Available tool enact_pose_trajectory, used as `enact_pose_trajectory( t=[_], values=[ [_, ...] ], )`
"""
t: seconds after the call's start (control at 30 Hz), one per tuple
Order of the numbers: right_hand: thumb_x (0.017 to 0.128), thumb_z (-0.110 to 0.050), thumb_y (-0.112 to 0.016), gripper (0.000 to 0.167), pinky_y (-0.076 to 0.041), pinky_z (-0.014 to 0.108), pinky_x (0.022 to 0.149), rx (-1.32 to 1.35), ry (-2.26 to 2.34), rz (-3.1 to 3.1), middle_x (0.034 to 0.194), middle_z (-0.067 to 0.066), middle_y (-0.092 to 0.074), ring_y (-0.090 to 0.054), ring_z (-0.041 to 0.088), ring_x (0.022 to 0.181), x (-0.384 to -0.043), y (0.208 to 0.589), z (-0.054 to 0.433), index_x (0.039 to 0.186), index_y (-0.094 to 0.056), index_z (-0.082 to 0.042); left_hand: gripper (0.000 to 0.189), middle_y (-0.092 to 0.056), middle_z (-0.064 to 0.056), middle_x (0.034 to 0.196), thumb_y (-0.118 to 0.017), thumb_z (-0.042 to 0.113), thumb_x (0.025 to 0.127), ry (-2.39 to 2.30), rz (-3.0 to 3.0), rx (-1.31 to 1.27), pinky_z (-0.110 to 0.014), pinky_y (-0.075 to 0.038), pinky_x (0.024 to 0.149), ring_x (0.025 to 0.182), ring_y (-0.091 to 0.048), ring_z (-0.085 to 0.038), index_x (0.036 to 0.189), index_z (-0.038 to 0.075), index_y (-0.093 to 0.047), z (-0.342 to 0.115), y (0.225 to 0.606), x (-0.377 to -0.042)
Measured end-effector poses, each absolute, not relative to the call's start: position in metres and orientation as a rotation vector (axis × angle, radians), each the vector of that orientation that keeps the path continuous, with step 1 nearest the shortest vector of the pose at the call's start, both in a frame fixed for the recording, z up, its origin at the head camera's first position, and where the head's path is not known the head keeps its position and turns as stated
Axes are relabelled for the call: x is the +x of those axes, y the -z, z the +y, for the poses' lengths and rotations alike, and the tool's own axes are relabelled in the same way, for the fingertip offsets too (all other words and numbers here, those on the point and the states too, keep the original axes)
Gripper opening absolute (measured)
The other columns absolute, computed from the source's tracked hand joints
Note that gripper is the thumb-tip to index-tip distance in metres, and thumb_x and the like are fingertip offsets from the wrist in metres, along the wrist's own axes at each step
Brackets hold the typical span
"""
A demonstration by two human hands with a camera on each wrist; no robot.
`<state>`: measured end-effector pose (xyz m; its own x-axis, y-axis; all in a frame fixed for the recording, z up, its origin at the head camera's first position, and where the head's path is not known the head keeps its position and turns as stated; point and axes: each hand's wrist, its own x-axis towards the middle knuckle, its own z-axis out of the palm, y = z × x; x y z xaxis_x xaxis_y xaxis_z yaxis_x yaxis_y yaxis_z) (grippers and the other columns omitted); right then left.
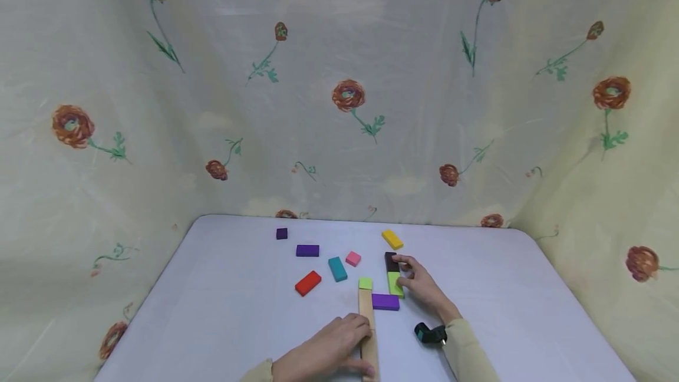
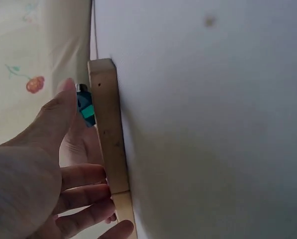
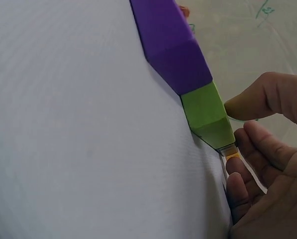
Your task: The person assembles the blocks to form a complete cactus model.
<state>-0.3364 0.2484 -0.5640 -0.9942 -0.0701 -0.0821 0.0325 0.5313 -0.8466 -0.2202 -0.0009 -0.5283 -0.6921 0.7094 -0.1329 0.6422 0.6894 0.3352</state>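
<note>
My left hand (image 1: 336, 343) rests at a row of pale wooden blocks (image 1: 366, 306), its fingers and thumb touching the side in the left wrist view, spread along the wooden block (image 2: 108, 132). A small lime cube (image 1: 365, 283) caps the far end of that row. From its right side a purple block (image 1: 385, 302) extends to a lime block (image 1: 395, 285), which runs on into a black block (image 1: 391, 262). My right hand (image 1: 421, 285) touches this line from the right, thumb beside the lime block (image 3: 205, 109), fingertips at the black one.
Left of the wooden row lie a red block (image 1: 308, 283), a teal block (image 1: 338, 269) and a pink cube (image 1: 353, 259). Farther back are a violet block (image 1: 307, 250), a dark purple cube (image 1: 282, 233) and a yellow block (image 1: 392, 239). Flowered curtain (image 1: 414, 134) encloses the white table (image 1: 212, 311).
</note>
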Motion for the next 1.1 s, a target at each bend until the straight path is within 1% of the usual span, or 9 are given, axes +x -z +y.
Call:
enact_pose_trajectory(
  t=[0.13, 0.2, 0.33, 0.43, 0.5, 0.6, 0.7, 0.87, 1.1],
  values=[
    [0.083, -0.005, -0.063, 0.056, -0.045, 0.030, 0.079, -0.049, 1.470, 2.660, 0.141, 0.009, -0.047, -0.047, 0.030, 0.119, -0.335, 0.565, 0.249, 0.136, -0.050, -0.020, 0.055, -0.060, 0.012, 0.104, -0.059, 0.064, 0.081, -0.428, 2.659, 1.096, -0.021, -0.048, 0.081, 0.087, -0.047, -0.001, 0.114, 0.021, -0.066, 0.001, 0.523, -0.226],
    [0.083, -0.004, -0.063, 0.057, -0.045, 0.030, 0.080, -0.070, 1.467, 2.671, 0.142, 0.010, -0.047, -0.047, 0.030, 0.119, -0.336, 0.564, 0.249, 0.136, -0.050, -0.019, 0.050, -0.063, 0.010, 0.102, -0.060, 0.059, 0.084, -0.455, 2.676, 1.129, -0.019, -0.047, 0.079, 0.085, -0.049, -0.001, 0.113, 0.019, -0.068, 0.002, 0.520, -0.232],
    [0.083, -0.004, -0.063, 0.057, -0.044, 0.029, 0.080, -0.084, 1.473, 2.676, 0.141, 0.010, -0.048, -0.047, 0.029, 0.119, -0.335, 0.564, 0.250, 0.136, -0.050, -0.018, 0.042, -0.067, 0.005, 0.108, -0.063, 0.047, 0.089, -0.547, 2.740, 1.105, -0.023, -0.051, 0.087, 0.097, -0.057, -0.005, 0.116, 0.016, -0.068, -0.002, 0.511, -0.246],
    [0.082, -0.003, -0.064, 0.057, -0.043, 0.029, 0.079, -0.099, 1.473, 2.680, 0.140, 0.011, -0.048, -0.047, 0.030, 0.118, -0.335, 0.565, 0.250, 0.135, -0.051, -0.016, 0.038, -0.066, 0.002, 0.116, -0.065, 0.038, 0.091, -0.623, 2.831, 1.036, -0.029, -0.051, 0.093, 0.108, -0.059, -0.011, 0.120, 0.013, -0.065, -0.009, 0.503, -0.259],
    [0.081, -0.003, -0.064, 0.056, -0.042, 0.029, 0.079, -0.092, 1.475, 2.677, 0.140, 0.011, -0.048, -0.047, 0.030, 0.118, -0.335, 0.565, 0.250, 0.135, -0.051, -0.016, 0.037, -0.065, -0.001, 0.117, -0.067, 0.032, 0.091, -0.690, 2.887, 0.997, -0.030, -0.052, 0.092, 0.109, -0.060, -0.015, 0.121, 0.011, -0.064, -0.015, 0.497, -0.270],
    [0.081, -0.003, -0.064, 0.057, -0.042, 0.029, 0.081, -0.098, 1.474, 2.677, 0.140, 0.011, -0.048, -0.047, 0.030, 0.120, -0.336, 0.567, 0.250, 0.135, -0.051, -0.014, 0.037, -0.065, -0.004, 0.113, -0.071, 0.026, 0.088, -0.762, 2.959, 0.942, -0.029, -0.054, 0.088, 0.104, -0.061, -0.019, 0.120, 0.008, -0.064, -0.023, 0.491, -0.288],
    [0.080, -0.002, -0.064, 0.057, -0.042, 0.030, 0.082, -0.100, 1.493, 2.666, 0.140, 0.012, -0.048, -0.046, 0.030, 0.121, -0.336, 0.566, 0.249, 0.134, -0.051, -0.013, 0.041, -0.064, -0.008, 0.114, -0.073, 0.026, 0.086, -0.805, 2.983, 0.837, -0.032, -0.054, 0.088, 0.104, -0.061, -0.022, 0.121, 0.006, -0.064, -0.030, 0.487, -0.305],
    [0.079, -0.001, -0.064, 0.057, -0.042, 0.030, 0.081, -0.103, 1.522, 2.648, 0.140, 0.012, -0.048, -0.046, 0.031, 0.120, -0.335, 0.567, 0.249, 0.134, -0.051, -0.012, 0.048, -0.062, -0.011, 0.121, -0.075, 0.027, 0.084, -0.814, 2.983, 0.678, -0.039, -0.052, 0.094, 0.109, -0.059, -0.023, 0.124, 0.004, -0.062, -0.037, 0.493, -0.324],
    [0.079, -0.003, -0.064, 0.058, -0.042, 0.029, 0.075, -0.056, 1.506, 2.653, 0.136, 0.015, -0.049, -0.048, 0.030, 0.112, -0.335, 0.568, 0.249, 0.134, -0.051, -0.015, 0.051, -0.062, -0.012, 0.119, -0.077, 0.031, 0.082, -0.749, 3.000, 0.611, -0.044, -0.049, 0.097, 0.106, -0.058, -0.025, 0.122, 0.003, -0.063, -0.037, 0.504, -0.337]
  ],
)
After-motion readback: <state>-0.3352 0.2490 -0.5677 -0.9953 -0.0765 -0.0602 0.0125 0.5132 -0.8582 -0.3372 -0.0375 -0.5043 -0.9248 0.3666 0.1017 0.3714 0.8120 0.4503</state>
